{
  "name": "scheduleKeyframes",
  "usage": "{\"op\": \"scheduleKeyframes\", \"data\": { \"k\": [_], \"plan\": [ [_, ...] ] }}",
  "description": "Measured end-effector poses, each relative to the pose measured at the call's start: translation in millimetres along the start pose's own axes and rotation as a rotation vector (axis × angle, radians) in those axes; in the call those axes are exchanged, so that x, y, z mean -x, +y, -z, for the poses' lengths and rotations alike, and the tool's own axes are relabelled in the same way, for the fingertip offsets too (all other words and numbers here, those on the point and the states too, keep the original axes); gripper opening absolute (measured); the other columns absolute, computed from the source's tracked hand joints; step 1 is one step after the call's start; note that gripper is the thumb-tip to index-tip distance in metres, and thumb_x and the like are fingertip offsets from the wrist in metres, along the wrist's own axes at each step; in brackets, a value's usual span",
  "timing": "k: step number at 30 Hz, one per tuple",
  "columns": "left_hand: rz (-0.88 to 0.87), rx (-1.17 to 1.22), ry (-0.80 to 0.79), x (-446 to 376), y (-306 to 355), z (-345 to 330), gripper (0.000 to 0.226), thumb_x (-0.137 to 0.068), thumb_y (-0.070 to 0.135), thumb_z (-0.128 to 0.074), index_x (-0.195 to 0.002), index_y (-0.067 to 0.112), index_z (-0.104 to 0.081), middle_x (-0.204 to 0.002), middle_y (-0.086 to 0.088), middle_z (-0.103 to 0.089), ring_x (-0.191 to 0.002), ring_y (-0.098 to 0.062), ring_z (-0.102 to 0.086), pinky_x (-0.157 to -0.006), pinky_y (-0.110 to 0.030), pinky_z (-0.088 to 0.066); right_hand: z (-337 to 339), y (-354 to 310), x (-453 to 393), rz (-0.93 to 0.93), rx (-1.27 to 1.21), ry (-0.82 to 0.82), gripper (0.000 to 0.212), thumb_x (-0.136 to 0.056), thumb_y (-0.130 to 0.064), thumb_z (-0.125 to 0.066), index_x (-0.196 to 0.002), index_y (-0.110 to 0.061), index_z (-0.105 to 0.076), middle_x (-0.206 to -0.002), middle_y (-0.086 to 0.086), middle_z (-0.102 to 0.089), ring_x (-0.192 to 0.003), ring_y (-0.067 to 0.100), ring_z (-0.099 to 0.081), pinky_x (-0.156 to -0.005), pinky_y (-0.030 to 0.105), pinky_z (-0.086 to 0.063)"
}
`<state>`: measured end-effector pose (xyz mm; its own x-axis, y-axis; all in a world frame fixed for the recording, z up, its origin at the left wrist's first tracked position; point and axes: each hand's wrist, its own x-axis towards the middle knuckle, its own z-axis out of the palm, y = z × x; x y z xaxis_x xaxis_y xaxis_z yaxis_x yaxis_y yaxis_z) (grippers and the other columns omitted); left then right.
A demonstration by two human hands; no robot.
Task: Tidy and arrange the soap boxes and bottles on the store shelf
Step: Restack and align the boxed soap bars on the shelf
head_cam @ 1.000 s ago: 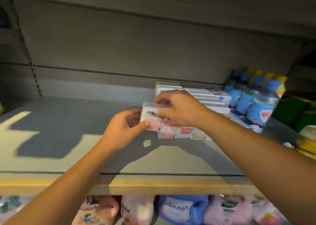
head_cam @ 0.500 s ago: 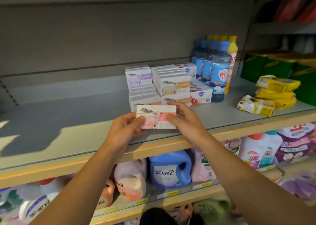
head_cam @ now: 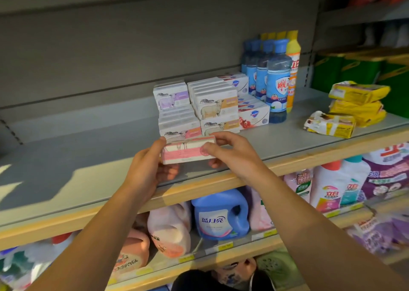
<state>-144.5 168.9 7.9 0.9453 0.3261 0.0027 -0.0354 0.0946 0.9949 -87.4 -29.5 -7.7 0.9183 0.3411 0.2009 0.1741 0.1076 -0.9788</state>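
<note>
A white and pink soap box (head_cam: 188, 150) is held over the front of the grey shelf (head_cam: 93, 158). My left hand (head_cam: 148, 169) grips its left end, thumb on top. My right hand (head_cam: 230, 152) pinches its right end. Just behind stand stacked white soap boxes with sheep pictures (head_cam: 194, 107) and boxes with a blue shield logo (head_cam: 252, 111). Blue-capped bottles (head_cam: 276, 80) and yellow bottles (head_cam: 293, 69) stand in rows to the right of the stacks.
Yellow wrapped packs (head_cam: 356, 102) lie stacked at the shelf's right, one loose pack (head_cam: 329, 124) in front. Large detergent jugs (head_cam: 219, 215) fill the shelf below. Green boxes (head_cam: 358, 69) sit in the neighbouring bay. The shelf's left half (head_cam: 55, 162) is bare.
The pink box was drawn out from the stack toward the shelf's front edge and tipped so its long side faces me. The camera pulled back and turned right.
</note>
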Motion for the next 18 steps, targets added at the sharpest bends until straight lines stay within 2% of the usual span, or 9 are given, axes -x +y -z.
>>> {"op": "scheduleKeyframes", "data": {
  "k": [3, 5, 7, 10, 11, 12, 15, 17, 18],
  "plan": [
    [-0.027, -0.028, -0.029, 0.1, -1.4, -1.4, 0.038, -0.094, 0.037, -0.056, -0.095, 0.002, -0.07, -0.068, -0.018, -0.063, -0.049, -0.024, -0.055, -0.045, -0.027, -0.049, 3.9, -0.8, 0.4, -0.003, -0.02, -0.005, 0.047, -0.065, -0.035, -0.084, -0.109, -0.025, -0.07, -0.106, -0.003, -0.07, -0.077, 0.019, -0.073, -0.064, 0.024, -0.056],
    [-0.089, 0.019, -0.06, 1.4, -5.0, 1.3, 0.024, -0.094, 0.027, -0.059, -0.097, 0.007, -0.071, -0.08, -0.017, -0.067, -0.055, -0.025, -0.057, -0.05, -0.029, -0.052, 5.1, -0.2, 1.8, 0.02, 0.024, -0.022, 0.047, -0.072, -0.029, -0.081, -0.116, -0.029, -0.065, -0.115, -0.008, -0.066, -0.09, 0.014, -0.072, -0.07, 0.026, -0.056],
    [-0.144, 0.058, -0.064, 3.6, -8.4, 6.1, 0.017, -0.092, 0.02, -0.063, -0.107, 0.016, -0.07, -0.094, -0.014, -0.073, -0.063, -0.025, -0.062, -0.059, -0.032, -0.056, 4.0, -0.8, 3.6, 0.053, 0.1, 0.012, 0.037, -0.081, -0.034, -0.075, -0.116, -0.038, -0.062, -0.118, -0.015, -0.064, -0.098, 0.008, -0.069, -0.081, 0.029, -0.054],
    [-0.205, 0.023, -0.063, 5.2, -12.4, 11.1, 0.034, -0.09, 0.014, -0.066, -0.122, 0.024, -0.063, -0.102, -0.016, -0.073, -0.076, -0.026, -0.068, -0.072, -0.038, -0.057, 0.8, -1.6, 5.7, 0.115, 0.2, 0.04, 0.044, -0.088, -0.026, -0.07, -0.127, -0.037, -0.054, -0.119, -0.019, -0.061, -0.088, -0.007, -0.065, -0.078, 0.012, -0.05],
    [-0.232, 0.001, -0.075, 6.6, -12.8, 10.9, 0.037, -0.089, 0.013, -0.066, -0.124, 0.022, -0.061, -0.103, -0.015, -0.073, -0.083, -0.027, -0.07, -0.076, -0.04, -0.056, 0.8, -0.8, 5.9, 0.122, 0.206, 0.027, 0.05, -0.087, -0.02, -0.072, -0.131, -0.034, -0.052, -0.118, -0.018, -0.061, -0.089, -0.007, -0.065, -0.078, 0.011, -0.05],
    [-0.268, -0.038, -0.088, 8.6, -12.9, 10.1, 0.039, -0.088, 0.014, -0.067, -0.125, 0.02, -0.061, -0.105, -0.013, -0.073, -0.091, -0.029, -0.07, -0.081, -0.042, -0.056, 1.4, 0.6, 5.8, 0.118, 0.207, 0.012, 0.054, -0.085, -0.015, -0.073, -0.132, -0.033, -0.052, -0.118, -0.016, -0.062, -0.093, -0.002, -0.066, -0.082, 0.016, -0.053],
    [-0.41, -0.203, -0.082, 15.4, -12.3, 7.7, 0.032, -0.084, 0.017, -0.071, -0.117, 0.018, -0.067, -0.108, 0.001, -0.074, -0.102, -0.021, -0.07, -0.086, -0.034, -0.057, 1.4, 2.5, 6.4, 0.119, 0.253, -0.031, 0.056, -0.081, -0.007, -0.075, -0.125, -0.035, -0.055, -0.12, -0.008, -0.064, -0.103, 0.013, -0.066, -0.093, 0.039, -0.055],
    [-0.484, -0.253, -0.075, 17.9, -12.3, 7.5, 0.032, -0.085, 0.012, -0.071, -0.116, 0.02, -0.068, -0.109, 0.007, -0.073, -0.103, -0.013, -0.069, -0.085, -0.026, -0.056, -1.4, 2.0, 7.3, 0.146, 0.285, -0.032, 0.057, -0.08, -0.006, -0.075, -0.123, -0.036, -0.055, -0.119, -0.008, -0.064, -0.105, 0.012, -0.065, -0.093, 0.037, -0.054],
    [-0.525, -0.274, -0.079, 18.7, -12.0, 7.8, 0.035, -0.085, 0.011, -0.071, -0.118, 0.021, -0.067, -0.111, 0.009, -0.072, -0.104, -0.01, -0.068, -0.085, -0.023, -0.055, -3.3, 1.2, 8.2, 0.168, 0.31, -0.026, 0.057, -0.079, -0.007, -0.076, -0.123, -0.038, -0.055, -0.118, -0.01, -0.063, -0.106, 0.009, -0.063, -0.093, 0.031, -0.053]
  ]
}}
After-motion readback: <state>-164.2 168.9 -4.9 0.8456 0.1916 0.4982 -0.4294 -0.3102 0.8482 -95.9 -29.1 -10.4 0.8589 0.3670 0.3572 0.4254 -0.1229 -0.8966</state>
